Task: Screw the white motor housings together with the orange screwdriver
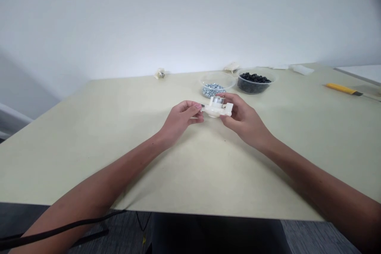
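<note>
My right hand (pixel 244 118) grips a white plastic housing (pixel 212 112) from its right side, fingers behind and thumb in front. A silver cylinder resembling a small motor (pixel 218 101) sits upright in the top of that housing. At the housing's left end, my left hand (pixel 185 116) pinches a small black piece (pixel 203 105) between thumb and index finger. Whether this piece touches the housing I cannot tell. Both hands are above the table, just in front of two clear plastic bowls.
One bowl (pixel 218 77) holds small silvery metal pieces, probably screws; the other bowl (pixel 256 83) holds black pieces. Two whitish parts, a left one (pixel 160 73) and a right one (pixel 232 67), lie by the wall. A yellow-handled tool (pixel 342 88) lies right. A black cable (pixel 68 227) crosses my left forearm.
</note>
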